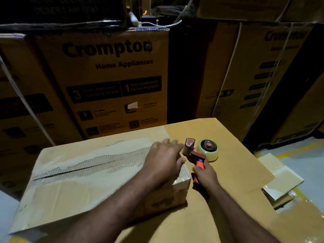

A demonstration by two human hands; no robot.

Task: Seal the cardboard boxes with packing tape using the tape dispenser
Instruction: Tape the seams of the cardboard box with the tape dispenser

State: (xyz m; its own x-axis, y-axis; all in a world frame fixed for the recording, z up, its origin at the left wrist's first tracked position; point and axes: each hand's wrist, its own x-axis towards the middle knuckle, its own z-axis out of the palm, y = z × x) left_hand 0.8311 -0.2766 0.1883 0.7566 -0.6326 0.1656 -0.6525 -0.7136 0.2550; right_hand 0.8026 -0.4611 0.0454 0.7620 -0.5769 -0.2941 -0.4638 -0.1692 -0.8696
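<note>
You're working in dim, warm light: the cardboard sheet (231, 137) near you is brightest, while the stacked cartons (105, 76) behind fall into shadow. Your left hand (163, 160) is motion-blurred, and straight lines bow near the frame edges.

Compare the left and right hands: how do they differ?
The left hand lies flat, fingers extended, on the cardboard box; the right hand curls around the tape dispenser. The left hand is over the box top; the right hand is beside its right end. Both are bare.
</note>
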